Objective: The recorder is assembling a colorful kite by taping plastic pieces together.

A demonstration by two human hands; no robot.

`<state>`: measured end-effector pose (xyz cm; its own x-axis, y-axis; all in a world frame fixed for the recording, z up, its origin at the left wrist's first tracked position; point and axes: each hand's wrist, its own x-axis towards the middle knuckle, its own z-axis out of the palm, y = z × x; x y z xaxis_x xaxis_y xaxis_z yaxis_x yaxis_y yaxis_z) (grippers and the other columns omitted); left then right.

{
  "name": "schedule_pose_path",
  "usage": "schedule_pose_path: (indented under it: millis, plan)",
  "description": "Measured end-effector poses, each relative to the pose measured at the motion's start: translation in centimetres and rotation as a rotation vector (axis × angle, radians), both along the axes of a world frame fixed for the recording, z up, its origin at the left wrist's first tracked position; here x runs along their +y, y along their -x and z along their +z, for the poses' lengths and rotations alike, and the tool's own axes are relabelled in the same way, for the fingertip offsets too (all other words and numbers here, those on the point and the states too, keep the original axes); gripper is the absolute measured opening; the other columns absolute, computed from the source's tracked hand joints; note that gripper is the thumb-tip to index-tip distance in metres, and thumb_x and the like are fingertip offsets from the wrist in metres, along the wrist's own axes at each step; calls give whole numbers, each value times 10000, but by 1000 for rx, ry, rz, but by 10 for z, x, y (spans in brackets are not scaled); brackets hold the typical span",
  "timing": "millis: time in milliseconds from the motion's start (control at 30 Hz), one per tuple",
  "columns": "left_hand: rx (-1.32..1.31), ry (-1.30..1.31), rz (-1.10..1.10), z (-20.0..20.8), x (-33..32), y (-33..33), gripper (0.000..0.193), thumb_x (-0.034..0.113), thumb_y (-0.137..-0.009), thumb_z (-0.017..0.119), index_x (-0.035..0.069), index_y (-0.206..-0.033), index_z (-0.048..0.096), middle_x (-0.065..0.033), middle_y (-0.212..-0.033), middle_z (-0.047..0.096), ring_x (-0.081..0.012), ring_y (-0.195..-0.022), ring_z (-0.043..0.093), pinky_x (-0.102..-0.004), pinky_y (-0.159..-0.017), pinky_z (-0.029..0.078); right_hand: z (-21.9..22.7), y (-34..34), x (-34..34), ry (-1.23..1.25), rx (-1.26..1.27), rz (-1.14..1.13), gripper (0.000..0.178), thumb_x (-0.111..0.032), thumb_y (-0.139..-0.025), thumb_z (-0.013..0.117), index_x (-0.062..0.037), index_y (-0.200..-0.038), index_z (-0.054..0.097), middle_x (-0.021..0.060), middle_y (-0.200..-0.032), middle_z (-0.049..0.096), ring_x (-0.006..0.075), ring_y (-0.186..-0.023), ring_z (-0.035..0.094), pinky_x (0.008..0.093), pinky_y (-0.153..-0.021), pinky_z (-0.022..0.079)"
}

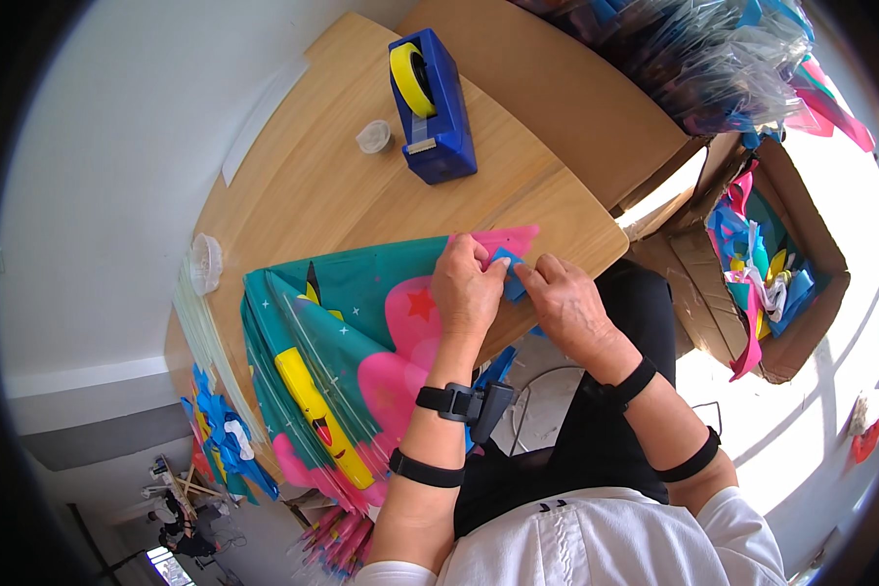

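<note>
A thin printed sheet (361, 322), teal with pink cloud shapes, stars and a yellow smiling figure, lies folded on the wooden table. Its pink corner reaches the table's right side. At that corner my left hand (467, 288) is closed, pinching a small blue strip (511, 276) between thumb and fingers. My right hand (565, 305) pinches the same strip from the other side, fingers pressed together. Both hands are close to each other near the table edge. The fingertips hide part of the strip and whether it is joined to the sheet.
A blue tape dispenser (444, 127) with yellow-cored tape stands on the table (527, 166), beside a small clear cup (374, 137). To the right, an open cardboard box (693, 293) holds colourful scraps. Plastic-wrapped bundles (713, 68) lie at the upper right. Blue scraps (227, 430) hang at the left edge.
</note>
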<state>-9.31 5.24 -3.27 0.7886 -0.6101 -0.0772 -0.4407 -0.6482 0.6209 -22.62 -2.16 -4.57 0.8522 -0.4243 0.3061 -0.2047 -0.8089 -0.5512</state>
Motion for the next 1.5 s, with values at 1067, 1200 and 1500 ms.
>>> schedule_pose_path:
  millis: [1067, 1200, 1500]
  plan:
    - [664, 792, 244, 63, -60, -114, 114, 34, -795, 634, 20, -694, 585, -22, -709, 486, -135, -654, 503, -341, -624, 520, 4, -7, 5, 103, 114, -14, 378, -68, -775, 580, 48, -1135, 582, 127, -855, 544, 276, -802, 587, 369, -705, 478]
    - [738, 925, 204, 61, -51, -103, 128, 20, -790, 619, 31, -677, 560, -20, -706, 459, -130, -676, 466, -389, -690, 523, 3, -6, 4, 104, 114, -13, 392, -68, -775, 581, 48, -1149, 582, 126, -858, 544, 275, -807, 587, 368, -709, 478]
    - [859, 870, 450, 52, -47, -86, 63, 43, -837, 617, -1, -820, 576, -79, -776, 578, -167, -683, 543, -361, -646, 497, 4, -7, 5, 97, 108, -26, 378, -81, -779, 586, 46, -1135, 589, 126, -850, 544, 270, -808, 588, 368, -711, 480]
